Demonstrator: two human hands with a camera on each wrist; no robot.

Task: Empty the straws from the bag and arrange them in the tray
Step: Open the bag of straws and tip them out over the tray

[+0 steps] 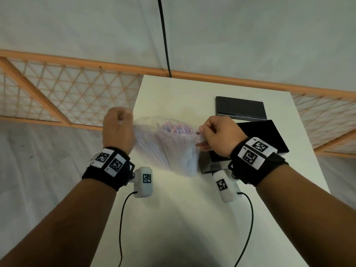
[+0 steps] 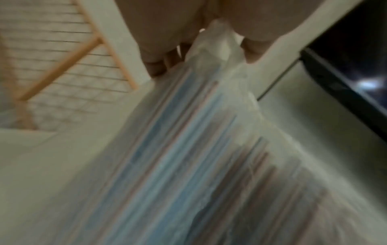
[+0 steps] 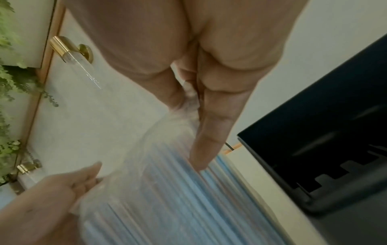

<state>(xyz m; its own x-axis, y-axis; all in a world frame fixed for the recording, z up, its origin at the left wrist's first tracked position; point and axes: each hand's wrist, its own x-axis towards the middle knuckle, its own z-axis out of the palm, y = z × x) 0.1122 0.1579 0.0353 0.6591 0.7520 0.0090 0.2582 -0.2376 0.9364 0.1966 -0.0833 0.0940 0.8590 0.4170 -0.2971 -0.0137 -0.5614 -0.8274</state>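
A clear plastic bag (image 1: 169,149) full of striped blue and red straws (image 1: 177,128) hangs above the white table (image 1: 173,209), its mouth upward. My left hand (image 1: 118,130) grips the bag's left top edge in a fist. My right hand (image 1: 217,135) pinches the right top edge. The straws (image 2: 188,157) run lengthwise inside the bag (image 2: 217,43) below my left fingers (image 2: 155,66). In the right wrist view the bag (image 3: 159,190) is pinched under my right fingers (image 3: 209,132). The black tray (image 1: 265,137) lies just right of my right hand, partly hidden by it.
A black lid or flat box (image 1: 240,107) lies at the table's back right. Wrist cameras with black cables (image 1: 123,209) hang under both wrists. A wooden lattice fence (image 1: 67,97) runs behind the table, and a black cord (image 1: 163,35) hangs down the wall.
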